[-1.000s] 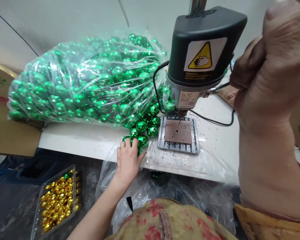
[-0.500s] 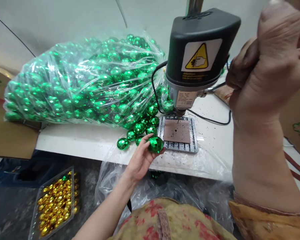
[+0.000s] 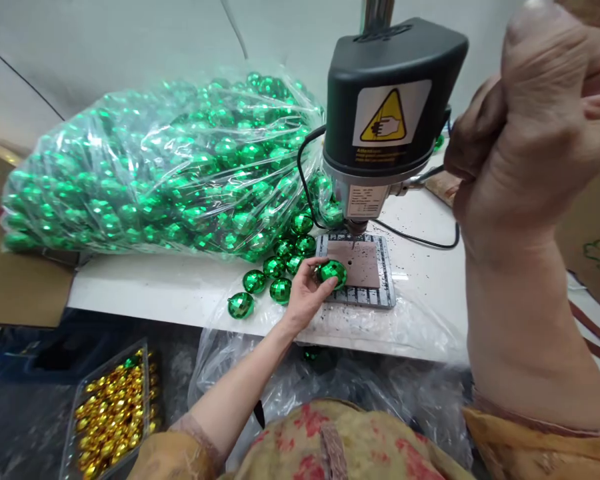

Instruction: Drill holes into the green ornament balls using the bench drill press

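Observation:
My left hand (image 3: 307,293) pinches a shiny green faceted bauble (image 3: 333,274) between thumb and fingers. It holds the bauble over the left part of a brown board (image 3: 365,267) on the slotted metal base (image 3: 387,290) of a small drill press (image 3: 380,127). The thin drill bit (image 3: 354,244) points down above a hole in the board, just beyond the bauble. Raised at the right, my right hand (image 3: 535,120) is closed around the end of the drill press lever (image 3: 427,176); the grip is hidden inside the fist. Several loose green baubles (image 3: 241,305) lie left of the base.
A big clear plastic bag (image 3: 165,173) full of green baubles fills the back left of the white table (image 3: 130,280). Below left stands a clear tub (image 3: 145,393) of gold baubles. Dark shavings surround the base; a black cable (image 3: 430,243) curves behind it. Cardboard boxes (image 3: 27,287) flank the table.
My left hand has moved right and slightly up, carrying the green bauble from the base's left edge onto the board. The right hand stays raised at the lever.

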`<state>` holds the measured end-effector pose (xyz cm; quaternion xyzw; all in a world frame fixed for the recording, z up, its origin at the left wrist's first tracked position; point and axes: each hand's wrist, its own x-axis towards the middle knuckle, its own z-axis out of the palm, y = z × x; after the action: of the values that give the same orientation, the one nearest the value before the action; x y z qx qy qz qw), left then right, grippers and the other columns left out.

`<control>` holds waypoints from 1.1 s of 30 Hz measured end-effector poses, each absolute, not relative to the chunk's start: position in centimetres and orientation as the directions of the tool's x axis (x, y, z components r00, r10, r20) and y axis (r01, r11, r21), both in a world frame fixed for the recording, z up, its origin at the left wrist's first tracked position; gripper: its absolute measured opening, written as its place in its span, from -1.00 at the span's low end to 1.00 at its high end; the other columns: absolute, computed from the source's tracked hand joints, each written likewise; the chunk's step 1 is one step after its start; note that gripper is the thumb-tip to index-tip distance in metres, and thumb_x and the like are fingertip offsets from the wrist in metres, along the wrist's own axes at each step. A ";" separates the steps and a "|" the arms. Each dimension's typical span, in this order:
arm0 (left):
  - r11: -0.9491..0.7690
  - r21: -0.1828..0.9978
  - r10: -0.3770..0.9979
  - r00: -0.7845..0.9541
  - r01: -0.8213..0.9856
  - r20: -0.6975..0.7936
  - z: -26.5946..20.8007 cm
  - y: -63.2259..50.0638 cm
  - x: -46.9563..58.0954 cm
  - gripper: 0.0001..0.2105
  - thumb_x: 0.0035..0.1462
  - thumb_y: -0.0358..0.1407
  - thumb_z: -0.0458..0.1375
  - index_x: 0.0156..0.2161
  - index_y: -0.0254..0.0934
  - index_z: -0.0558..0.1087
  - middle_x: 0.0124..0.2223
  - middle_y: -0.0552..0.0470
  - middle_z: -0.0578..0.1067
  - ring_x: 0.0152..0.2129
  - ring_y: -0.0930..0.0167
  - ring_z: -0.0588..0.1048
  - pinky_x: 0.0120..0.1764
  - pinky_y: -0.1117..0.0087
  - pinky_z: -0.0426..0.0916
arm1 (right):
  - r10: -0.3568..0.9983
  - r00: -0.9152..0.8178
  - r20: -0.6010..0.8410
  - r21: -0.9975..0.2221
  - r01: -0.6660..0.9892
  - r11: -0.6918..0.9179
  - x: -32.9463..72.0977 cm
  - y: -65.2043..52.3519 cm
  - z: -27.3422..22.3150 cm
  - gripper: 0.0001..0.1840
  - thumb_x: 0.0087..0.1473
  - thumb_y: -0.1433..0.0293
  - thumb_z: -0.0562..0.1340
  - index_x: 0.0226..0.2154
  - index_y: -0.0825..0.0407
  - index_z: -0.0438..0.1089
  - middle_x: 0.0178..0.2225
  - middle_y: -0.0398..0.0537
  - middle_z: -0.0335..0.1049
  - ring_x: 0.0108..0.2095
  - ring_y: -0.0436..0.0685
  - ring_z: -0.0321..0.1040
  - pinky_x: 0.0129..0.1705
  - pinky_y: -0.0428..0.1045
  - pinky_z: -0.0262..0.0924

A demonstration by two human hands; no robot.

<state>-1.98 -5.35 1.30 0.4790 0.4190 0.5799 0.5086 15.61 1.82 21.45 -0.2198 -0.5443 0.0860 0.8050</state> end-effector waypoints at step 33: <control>-0.280 0.948 0.960 0.070 0.149 0.272 -0.9 -0.2 0.1 -0.46 0.00 -0.19 0.39 0.08 -0.22 0.38 0.03 -0.09 0.49 -0.01 0.25 0.48 0.09 0.19 0.37 | 0.407 0.395 0.824 -0.468 0.067 0.881 15.4 1.3 21.8 -0.47 0.22 0.52 0.11 -0.75 0.06 0.03 -0.77 -0.29 -0.05 -0.72 -0.20 -0.11 -0.58 -0.11 -0.25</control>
<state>0.08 -0.17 -0.87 0.6150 0.4508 0.5117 0.3959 15.37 1.25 21.82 -0.2195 -0.5398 0.1057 0.8058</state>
